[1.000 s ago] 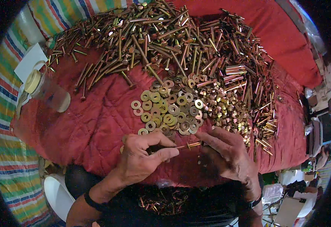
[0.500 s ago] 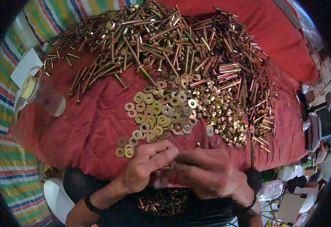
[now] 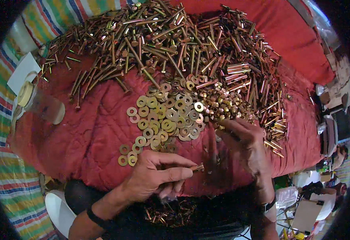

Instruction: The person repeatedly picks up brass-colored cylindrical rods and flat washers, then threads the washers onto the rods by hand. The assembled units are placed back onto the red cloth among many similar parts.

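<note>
My left hand pinches a small bolt between thumb and fingers, its threaded end sticking out to the right. The rest of the bolt is hidden in the fingers. My right hand is over the near side of a heap of brass-coloured nuts. Motion smears its fingers, and whether they grip anything cannot be made out. Beyond my left hand, flat washers lie in a loose pile. Small metal pieces rest on the dark cloth over my lap.
A large mound of long bolts covers the far side of the red padded cloth. Sleeve-like metal tubes lie to its right, beyond the nuts. At the left stand a clear jar and a white card.
My right hand has left my left hand and moved up and right to the nuts. The left hand stays low, now with the bolt's threaded end showing.
</note>
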The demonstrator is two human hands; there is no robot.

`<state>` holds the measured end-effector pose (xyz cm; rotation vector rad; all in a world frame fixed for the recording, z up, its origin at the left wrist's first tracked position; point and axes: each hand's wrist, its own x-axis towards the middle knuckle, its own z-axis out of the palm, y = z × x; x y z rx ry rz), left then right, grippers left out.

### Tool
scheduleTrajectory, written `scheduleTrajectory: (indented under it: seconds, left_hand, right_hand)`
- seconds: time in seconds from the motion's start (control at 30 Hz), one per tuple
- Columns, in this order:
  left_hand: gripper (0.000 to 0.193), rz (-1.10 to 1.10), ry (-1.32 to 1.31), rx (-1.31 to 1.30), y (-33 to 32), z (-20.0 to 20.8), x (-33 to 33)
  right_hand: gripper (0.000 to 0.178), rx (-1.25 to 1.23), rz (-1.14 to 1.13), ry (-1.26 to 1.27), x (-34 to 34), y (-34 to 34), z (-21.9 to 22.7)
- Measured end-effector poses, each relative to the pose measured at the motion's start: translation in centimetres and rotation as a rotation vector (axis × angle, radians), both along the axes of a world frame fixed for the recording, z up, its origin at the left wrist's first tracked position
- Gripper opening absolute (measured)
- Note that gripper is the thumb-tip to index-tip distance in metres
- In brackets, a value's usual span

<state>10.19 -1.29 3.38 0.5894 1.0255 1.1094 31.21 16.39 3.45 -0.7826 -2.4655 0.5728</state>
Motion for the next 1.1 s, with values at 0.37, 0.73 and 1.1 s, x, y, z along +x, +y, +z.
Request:
scheduleTrajectory:
  seconds: [0.37,0.73,1.1]
  left_hand:
    - [0.025,0.095,0.011,-0.044,-0.4,0.2,-0.5]
    - [0.021,0.164,-0.027,-0.022,-0.4,0.4,-1.2]
    - [0.019,0.111,-0.09,-0.029,-0.6,0.1,-1.8]
  right_hand:
    - [0.026,0.171,0.148,-0.37,-1.2,0.8,-0.8]
    - [0.033,-1.097,0.051,0.282,-1.7,-2.3,2.9]
    - [0.02,-0.876,0.066,0.156,-2.0,-4.5,3.7]
